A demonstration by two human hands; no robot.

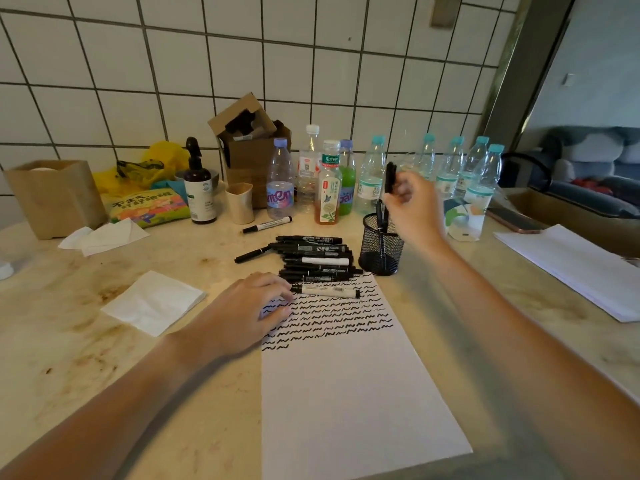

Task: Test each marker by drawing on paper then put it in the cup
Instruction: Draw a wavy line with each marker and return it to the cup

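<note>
While raised: right hand (414, 206) pinches a black marker (390, 177) above the cup (380, 247).
Marker axis: near upright, slightly blurred; which end points down cannot be told.
Cup: black wire mesh, cylindrical, one marker standing inside.
Left hand (254, 308): fingers relaxed, resting flat on the paper (346, 393), fingertips just beside a white-barrelled marker.
Pile (315, 259): smooth black barrels lying left-right, touching the paper's far edge.
Paper: white sheet, rows of black squiggles.
Label: bottle (280, 181) reads "men".

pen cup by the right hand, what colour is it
Black wire mesh pen cup, clearest in the head view.
</note>
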